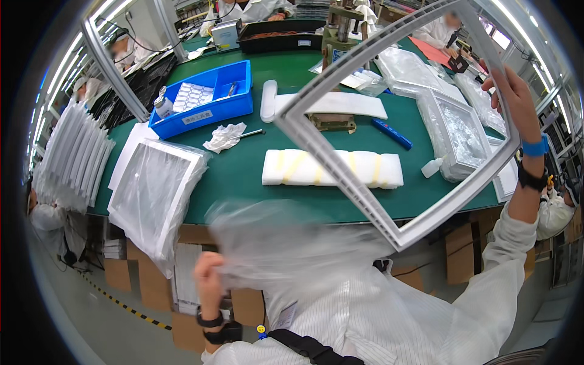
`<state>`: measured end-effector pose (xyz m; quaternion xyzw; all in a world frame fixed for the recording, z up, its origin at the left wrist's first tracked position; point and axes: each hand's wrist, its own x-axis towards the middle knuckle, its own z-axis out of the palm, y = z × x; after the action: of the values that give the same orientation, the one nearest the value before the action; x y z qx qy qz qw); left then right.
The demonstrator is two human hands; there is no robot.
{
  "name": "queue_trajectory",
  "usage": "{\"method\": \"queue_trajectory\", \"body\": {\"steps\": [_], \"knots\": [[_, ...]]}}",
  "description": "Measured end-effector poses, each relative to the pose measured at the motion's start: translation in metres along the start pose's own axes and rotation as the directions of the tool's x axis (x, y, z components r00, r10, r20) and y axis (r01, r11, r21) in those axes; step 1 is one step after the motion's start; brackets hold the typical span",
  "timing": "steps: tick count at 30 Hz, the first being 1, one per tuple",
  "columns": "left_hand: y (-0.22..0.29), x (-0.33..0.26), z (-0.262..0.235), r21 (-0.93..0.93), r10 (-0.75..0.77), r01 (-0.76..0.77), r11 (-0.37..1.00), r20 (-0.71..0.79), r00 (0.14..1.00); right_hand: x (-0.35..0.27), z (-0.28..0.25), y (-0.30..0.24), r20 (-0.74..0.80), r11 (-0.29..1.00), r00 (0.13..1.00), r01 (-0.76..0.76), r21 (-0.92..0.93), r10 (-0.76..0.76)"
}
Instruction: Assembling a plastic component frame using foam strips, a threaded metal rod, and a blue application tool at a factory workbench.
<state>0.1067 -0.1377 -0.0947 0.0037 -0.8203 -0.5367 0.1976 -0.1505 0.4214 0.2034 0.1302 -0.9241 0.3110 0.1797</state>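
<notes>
My right hand (517,97), raised at the right, has its fingers around the edge of a pale grey rectangular frame (347,177). The frame is tilted up over the table, its lower corner near the table's front edge. My left hand (210,267) is closed on a clear plastic bag (274,240), smeared by motion, stretching in front of my body toward the frame's lower corner. Whether bag and frame touch, I cannot tell. Behind the frame lies a white foam block (298,169) with yellowish stripes. To the left is another frame in a clear bag (152,201), overhanging the table edge.
On the green table (237,201) stand a blue bin (207,115) and a black tray (280,41). A blue marker (392,134), crumpled wipe (224,137) and white foam strip (347,104) lie around. Bagged frames (465,137) occupy the right; white sheets (73,155) stand left. Several co-workers sit beyond.
</notes>
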Motion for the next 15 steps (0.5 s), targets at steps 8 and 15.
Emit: {"method": "queue_trajectory", "body": {"steps": [8,15], "knots": [[0.037,0.113,0.063,0.406,0.362,-0.333,0.851,0.006,0.932,0.053,0.168,-0.001,0.691,0.970,0.713,-0.069,0.233,-0.115],[-0.007,0.162,0.129,0.332,0.172,-0.279,0.901,0.317,0.933,0.090,0.265,-0.001,0.797,0.973,0.594,-0.100,0.206,-0.108]]}}
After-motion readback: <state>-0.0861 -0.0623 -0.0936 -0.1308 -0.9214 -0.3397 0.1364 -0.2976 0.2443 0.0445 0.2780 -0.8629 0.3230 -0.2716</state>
